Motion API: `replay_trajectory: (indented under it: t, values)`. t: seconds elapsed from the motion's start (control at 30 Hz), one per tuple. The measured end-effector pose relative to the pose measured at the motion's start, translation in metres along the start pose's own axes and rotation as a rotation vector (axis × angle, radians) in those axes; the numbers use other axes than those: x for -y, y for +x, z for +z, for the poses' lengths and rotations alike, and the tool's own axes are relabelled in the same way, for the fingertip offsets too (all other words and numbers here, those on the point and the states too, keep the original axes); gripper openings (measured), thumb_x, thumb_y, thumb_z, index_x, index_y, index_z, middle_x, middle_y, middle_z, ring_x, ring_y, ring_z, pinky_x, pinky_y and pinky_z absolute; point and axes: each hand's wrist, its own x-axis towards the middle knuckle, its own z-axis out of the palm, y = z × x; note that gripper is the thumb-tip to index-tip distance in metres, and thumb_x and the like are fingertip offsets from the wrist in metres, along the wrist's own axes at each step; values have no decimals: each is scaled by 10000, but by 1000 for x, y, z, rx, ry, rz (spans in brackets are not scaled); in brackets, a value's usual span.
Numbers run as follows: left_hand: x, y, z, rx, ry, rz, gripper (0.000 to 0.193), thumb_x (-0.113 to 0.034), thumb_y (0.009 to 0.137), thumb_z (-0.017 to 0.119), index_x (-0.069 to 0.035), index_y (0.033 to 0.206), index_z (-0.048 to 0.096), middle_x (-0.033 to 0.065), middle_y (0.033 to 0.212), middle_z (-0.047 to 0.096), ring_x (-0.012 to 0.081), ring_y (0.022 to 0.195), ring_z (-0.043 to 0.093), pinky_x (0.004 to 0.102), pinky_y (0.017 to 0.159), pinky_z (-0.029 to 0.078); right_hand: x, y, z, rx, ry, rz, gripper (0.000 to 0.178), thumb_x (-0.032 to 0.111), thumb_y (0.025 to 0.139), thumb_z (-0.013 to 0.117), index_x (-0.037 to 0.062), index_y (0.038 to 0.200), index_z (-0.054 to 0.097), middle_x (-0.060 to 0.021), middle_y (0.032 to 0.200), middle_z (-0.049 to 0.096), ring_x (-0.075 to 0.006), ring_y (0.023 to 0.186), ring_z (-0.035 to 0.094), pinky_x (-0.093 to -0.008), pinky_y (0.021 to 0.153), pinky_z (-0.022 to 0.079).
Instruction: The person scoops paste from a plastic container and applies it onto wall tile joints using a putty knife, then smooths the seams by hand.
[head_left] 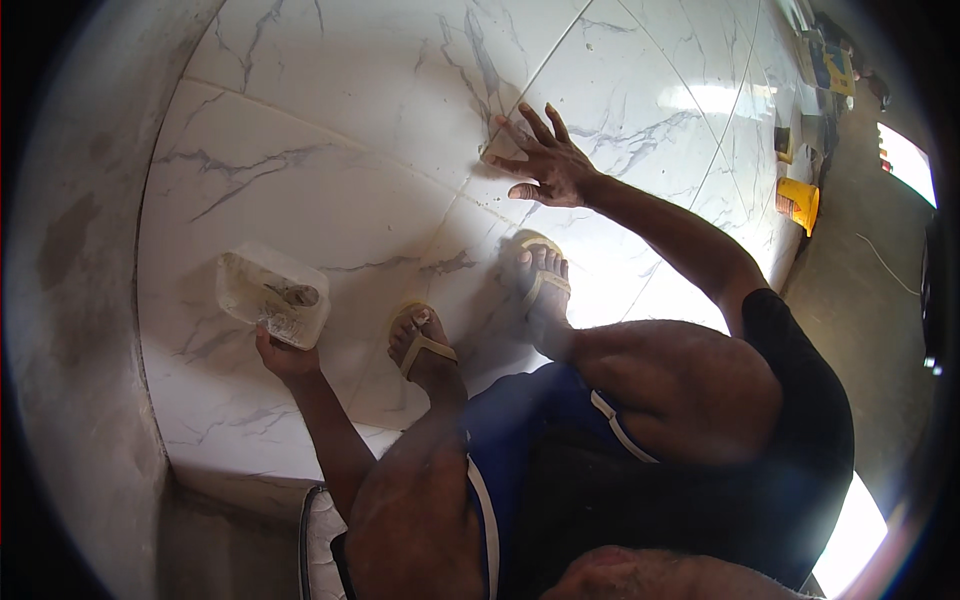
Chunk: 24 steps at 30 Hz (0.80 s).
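My left hand (285, 352) grips the near edge of a translucent white plastic tub (235, 290). Inside the tub lies a whitish, clumpy material, with a darker lump or tool end (297, 295) that I cannot make out clearly. Farther off and to the right, my right hand (555, 165) reaches over the white marble-patterned tiles (350, 80) with its fingers spread. Its fingertips are close to a tile joint (530, 85); whether they touch the surface is hard to tell. My feet in yellowish flip-flops (430, 350) stand on the tiles between the two hands.
A grey wall (80, 300) runs along the left side. On the right, a yellow container (798, 203) and several other objects stand near the tiles' edge, beside a grey floor (860, 270). Part of a quilted white item (322, 530) shows at the lower left.
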Motion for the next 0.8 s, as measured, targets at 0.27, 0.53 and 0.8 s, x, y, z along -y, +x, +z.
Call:
replay_trajectory:
  t: [0.27, 0.53, 0.8]
  values:
    - [2, 0, 6, -41, 26, 15, 694, -376, 971, 524, -28, 1545, 350, 197, 1493, 480, 401, 1353, 503, 599, 1118, 427, 1, 6, -3, -106, -23, 83, 785, 817, 917, 280, 400, 1579, 336, -107, 1710, 127, -441, 1561, 38, -707, 1209, 18]
    - [3, 1, 0, -20, -17, 3, 696, -373, 973, 522, -34, 1552, 335, 195, 1503, 468, 400, 1365, 488, 605, 1124, 416, 3, 1, -20, -9, -114, 38, 765, 802, 917, 334, 368, 1540, 425, -77, 1706, 160, -429, 1559, 88, -727, 1201, 43]
    - [-1, -1, 0, -4, -18, -14, 676, -349, 984, 515, -39, 1554, 327, 193, 1517, 455, 404, 1378, 473, 611, 1131, 407, 1, 7, -11, -92, -66, 25, 701, 787, 923, 355, 425, 1518, 439, -65, 1708, 157, -418, 1563, 93, -720, 1207, 36]
